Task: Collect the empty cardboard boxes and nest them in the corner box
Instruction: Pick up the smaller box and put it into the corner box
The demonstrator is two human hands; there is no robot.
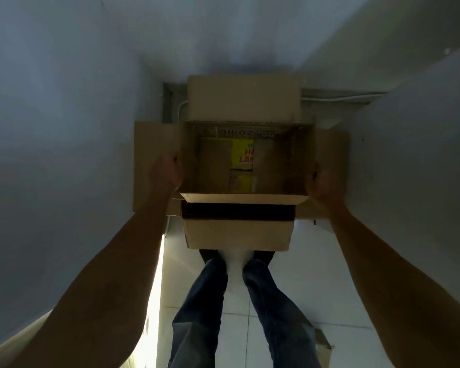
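Observation:
I look straight down into an open brown cardboard box (pixel 284 160), held by its two side walls over a larger corner box (pixel 149 155) whose flaps spread out left and right. My left hand (pixel 166 172) grips the left wall, my right hand (pixel 323 183) grips the right wall. Through the bottom of the held box shows a yellow printed box (pixel 243 155). The near flap (pixel 239 232) of the held box hangs down toward me. The far flap (pixel 243 98) stands up against the wall corner.
Grey walls close in on the left, at the back and on the right. A white cable (pixel 337 98) runs along the back wall's foot. My legs in jeans (pixel 205 309) stand on white floor tiles. A cardboard scrap (pixel 323 341) lies at the lower right.

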